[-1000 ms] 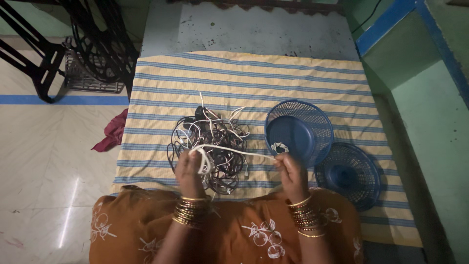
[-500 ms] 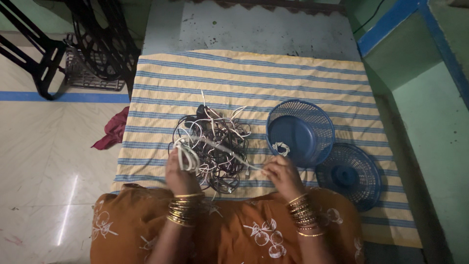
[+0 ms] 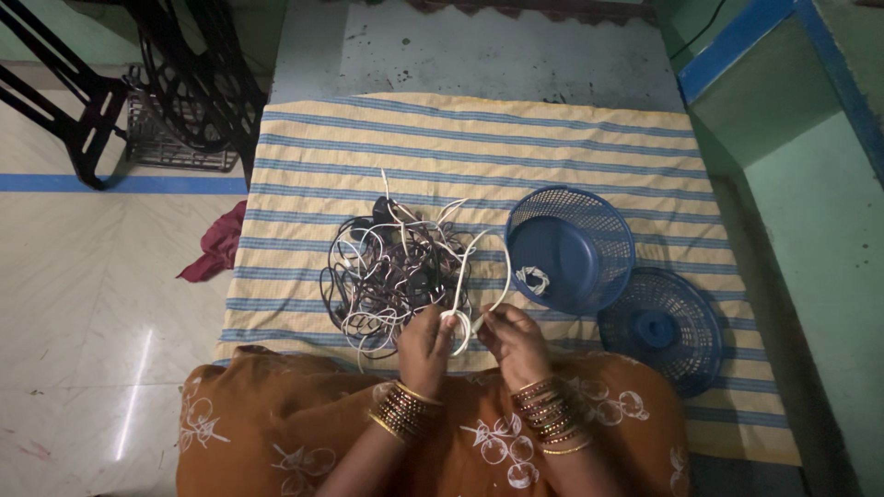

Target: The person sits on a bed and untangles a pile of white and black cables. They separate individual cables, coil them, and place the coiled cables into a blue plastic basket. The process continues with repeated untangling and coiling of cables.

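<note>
A white cable is pinched by the left hand and right hand, beside tangled cables and a blue basket.

Woven striped cloth, matt; perforated blue plastic baskets, faintly shiny; smooth rubbery white cable; glossy tiled floor, left of frame.

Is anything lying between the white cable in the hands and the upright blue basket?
Nothing visible: only bare striped cloth separates the white cable, held by both hands, from the blue basket. The cable tangle lies opposite.
</note>
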